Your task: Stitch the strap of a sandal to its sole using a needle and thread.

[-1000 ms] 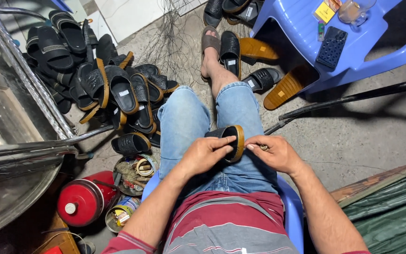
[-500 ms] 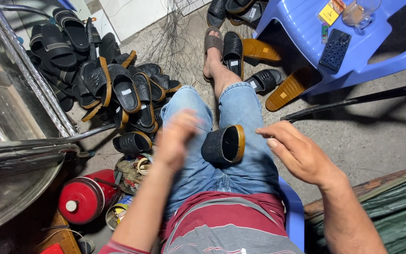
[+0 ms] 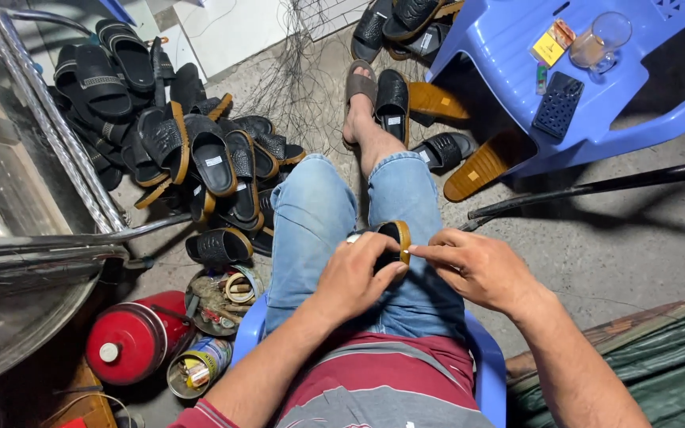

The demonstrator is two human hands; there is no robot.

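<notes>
The black sandal with a tan sole edge rests on the person's lap, on the blue jeans just above the knees, standing on its side with the tan edge facing right. The left hand covers the sandal's near side; its fingers are curled around the black upper and grasp it, and a ring shows on one finger. The right hand sits just beside the sandal on the right; its fingers are pinched together at the tan sole edge, touching it. Whether anything small is held in that pinch cannot be told.

The person is seated on a blue plastic chair and wears a red and grey striped shirt. One bare foot in a brown slipper rests on the concrete floor ahead.

To the left of the legs lies a pile of black sandals, several with tan soles. Near the chair's left side stand a red gas canister, an open tin and a shallow dish of small parts. A metal frame occupies the far left.

To the upper right stands a second blue plastic chair carrying a glass, a yellow packet and a dark perforated object. More sandals lie beneath it.
</notes>
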